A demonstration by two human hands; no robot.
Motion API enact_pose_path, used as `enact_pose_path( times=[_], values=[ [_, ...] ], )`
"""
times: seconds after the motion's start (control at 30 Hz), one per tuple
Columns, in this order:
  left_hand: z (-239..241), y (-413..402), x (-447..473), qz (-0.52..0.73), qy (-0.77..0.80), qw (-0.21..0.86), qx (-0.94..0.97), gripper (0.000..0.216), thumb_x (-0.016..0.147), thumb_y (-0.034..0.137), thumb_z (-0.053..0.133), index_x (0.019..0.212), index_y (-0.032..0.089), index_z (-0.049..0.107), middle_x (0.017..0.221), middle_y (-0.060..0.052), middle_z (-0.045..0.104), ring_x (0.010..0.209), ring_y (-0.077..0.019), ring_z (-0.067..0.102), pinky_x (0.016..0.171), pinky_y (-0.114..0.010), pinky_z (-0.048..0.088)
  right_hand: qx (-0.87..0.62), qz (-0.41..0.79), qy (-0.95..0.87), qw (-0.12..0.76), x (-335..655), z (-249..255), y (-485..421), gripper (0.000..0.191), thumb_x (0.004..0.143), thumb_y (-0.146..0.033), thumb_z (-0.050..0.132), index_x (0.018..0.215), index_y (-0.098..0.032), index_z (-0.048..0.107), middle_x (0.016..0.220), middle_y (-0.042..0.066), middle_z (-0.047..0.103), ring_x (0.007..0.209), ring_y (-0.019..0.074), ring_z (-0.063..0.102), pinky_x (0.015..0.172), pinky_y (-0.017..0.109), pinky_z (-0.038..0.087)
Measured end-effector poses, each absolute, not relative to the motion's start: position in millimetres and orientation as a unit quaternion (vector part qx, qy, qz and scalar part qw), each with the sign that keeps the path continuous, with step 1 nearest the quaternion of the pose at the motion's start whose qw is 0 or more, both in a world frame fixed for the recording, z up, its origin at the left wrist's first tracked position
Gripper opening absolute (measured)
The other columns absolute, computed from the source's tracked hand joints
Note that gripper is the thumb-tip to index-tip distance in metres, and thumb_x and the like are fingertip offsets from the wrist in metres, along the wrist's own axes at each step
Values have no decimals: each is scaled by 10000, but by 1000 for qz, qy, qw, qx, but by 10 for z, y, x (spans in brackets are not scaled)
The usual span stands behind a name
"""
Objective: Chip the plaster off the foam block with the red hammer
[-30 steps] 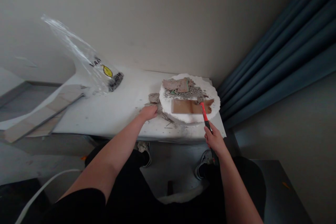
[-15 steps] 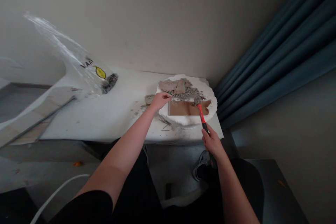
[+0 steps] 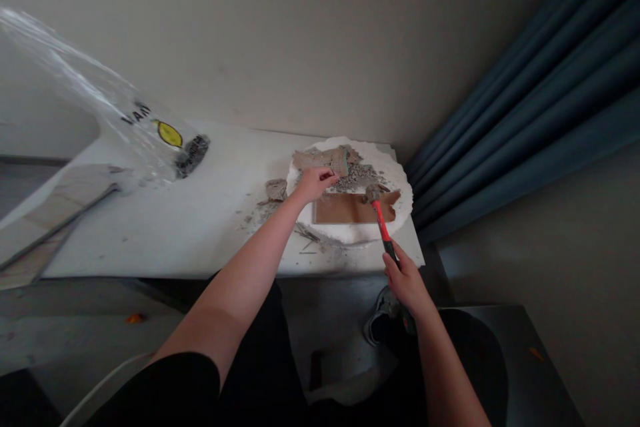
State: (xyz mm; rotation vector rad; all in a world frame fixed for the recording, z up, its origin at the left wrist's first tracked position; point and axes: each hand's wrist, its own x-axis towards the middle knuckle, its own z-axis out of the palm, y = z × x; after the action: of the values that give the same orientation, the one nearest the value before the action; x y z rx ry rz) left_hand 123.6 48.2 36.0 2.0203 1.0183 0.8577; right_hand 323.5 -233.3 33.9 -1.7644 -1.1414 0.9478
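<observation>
A round white foam slab (image 3: 395, 177) lies at the right end of a low white board (image 3: 200, 220). On it sit a brown tile piece (image 3: 345, 208), grey rubble (image 3: 357, 177) and broken tile chunks. My left hand (image 3: 313, 183) reaches over the slab's left side and grips a broken tile chunk (image 3: 323, 159). My right hand (image 3: 406, 280) holds the black grip of a red-handled hammer (image 3: 379, 220); its head rests near the brown tile's upper right edge.
A clear plastic bag (image 3: 125, 123) with a yellow label lies at the board's back left. Long tile strips (image 3: 50, 203) lean at the far left. Debris bits (image 3: 273, 193) scatter left of the slab. A blue curtain (image 3: 525, 100) hangs on the right. My shoes show below.
My left hand moved from the debris on the board beside the slab up onto the slab and took hold of a tile chunk. The hammer stayed almost still.
</observation>
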Motion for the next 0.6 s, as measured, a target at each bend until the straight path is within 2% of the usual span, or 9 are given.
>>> enact_pose_path(
  times=[0.23, 0.6],
  values=[
    [264, 455, 1287, 245, 381, 316, 834, 280, 868, 403, 581, 812, 172, 730, 730, -27, 688, 702, -162, 579, 679, -283, 392, -699, 368, -456, 409, 3250, 342, -2332, 645, 908, -488, 561, 1455, -150, 508, 831, 89, 665, 725, 254, 632, 566, 327, 513],
    [216, 441, 1310, 225, 388, 266, 853, 255, 872, 384, 597, 824, 182, 745, 834, -58, 725, 790, -189, 614, 728, -297, 426, -709, 365, -449, 403, 3247, 328, -2335, 653, 902, -483, 560, 1460, -149, 510, 908, 107, 688, 827, 275, 650, 642, 355, 540]
  ],
)
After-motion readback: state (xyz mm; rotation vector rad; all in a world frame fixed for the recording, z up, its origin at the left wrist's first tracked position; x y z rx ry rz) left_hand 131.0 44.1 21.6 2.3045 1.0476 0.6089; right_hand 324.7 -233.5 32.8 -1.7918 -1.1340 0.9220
